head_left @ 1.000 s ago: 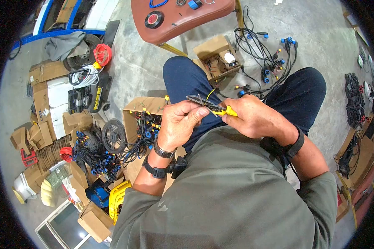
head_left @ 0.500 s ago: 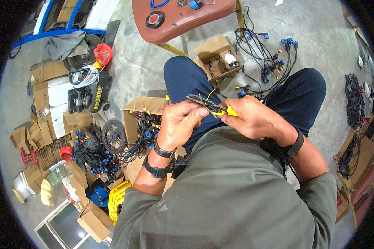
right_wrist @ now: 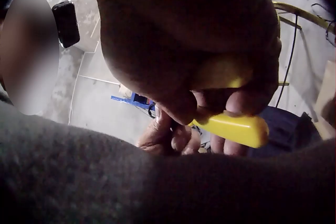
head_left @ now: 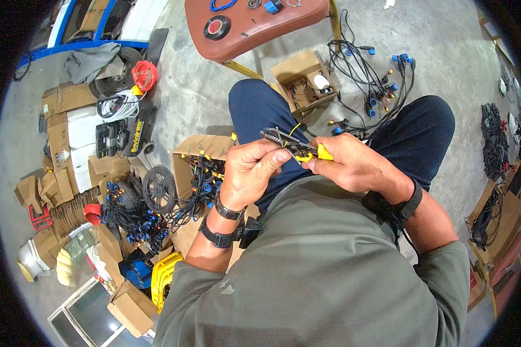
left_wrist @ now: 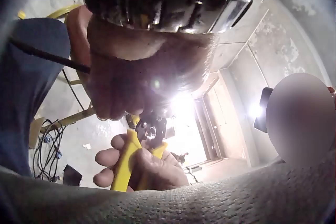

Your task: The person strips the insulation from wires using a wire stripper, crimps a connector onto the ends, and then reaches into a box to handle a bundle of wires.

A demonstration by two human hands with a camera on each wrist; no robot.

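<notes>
In the head view the left hand (head_left: pixel 250 172) pinches a dark, narrow piece (head_left: pixel 276 137) between thumb and fingers, above the lap. A thin yellow strand (head_left: pixel 295 128) sticks up beside it. The right hand (head_left: pixel 353 165) grips pliers by their yellow handles (head_left: pixel 325 152), with the metal head at the left fingertips. Seen from the left wrist, the handles (left_wrist: pixel 125 167) stand apart in the right hand (left_wrist: pixel 164 174), close below the left hand (left_wrist: pixel 118 90). In the right wrist view, fingers curl around a yellow handle (right_wrist: pixel 236 129). Exactly what the plier tips touch is hidden.
A brown padded seat (head_left: pixel 255 26) holds tape rolls. Ahead stand an open carton (head_left: pixel 304 78) and black cables with blue connectors (head_left: pixel 371 101) on the floor. At left are a cable-filled carton (head_left: pixel 182 173), a wheel (head_left: pixel 158 189) and cardboard; more cables (head_left: pixel 493 139) lie at right.
The pliers' yellow handles have shifted and spread slightly in the right hand, and their dark head shows a little more. The left hand has stayed nearly still, with its pinch unchanged.
</notes>
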